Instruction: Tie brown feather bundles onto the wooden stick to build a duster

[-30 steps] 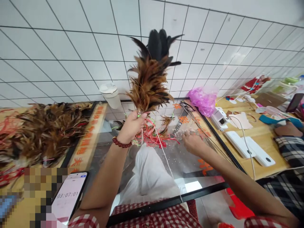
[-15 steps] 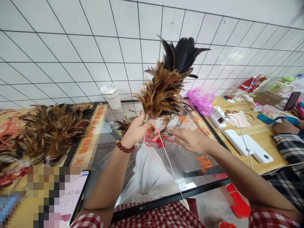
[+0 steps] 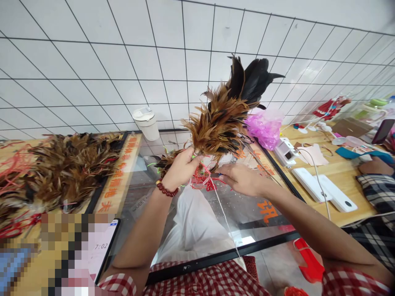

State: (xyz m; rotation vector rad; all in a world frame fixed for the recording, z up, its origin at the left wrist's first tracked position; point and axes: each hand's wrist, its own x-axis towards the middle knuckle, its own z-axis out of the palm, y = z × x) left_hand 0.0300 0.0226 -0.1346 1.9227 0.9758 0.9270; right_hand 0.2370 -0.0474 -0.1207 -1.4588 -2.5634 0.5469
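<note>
My left hand (image 3: 180,168), with a red bead bracelet on the wrist, is closed round the base of a bundle of brown and black feathers (image 3: 226,115) that leans up and to the right. My right hand (image 3: 239,179) is right beside it, fingers pinched at the red strings (image 3: 202,181) hanging from the bundle's base. What the fingertips hold is too small to make out. A white thread (image 3: 224,218) runs from there down toward me over the glass tabletop (image 3: 138,197).
A large heap of brown feathers with red strings (image 3: 58,172) lies on the left. A white cup (image 3: 147,123) stands by the tiled wall. A phone (image 3: 101,250) lies front left. A pink bag (image 3: 263,127), white devices (image 3: 324,191) and another person's sleeve (image 3: 375,185) are on the right.
The feather bundle has tilted from upright toward the right. My right hand has come up from the glass to the bundle's base beside my left hand.
</note>
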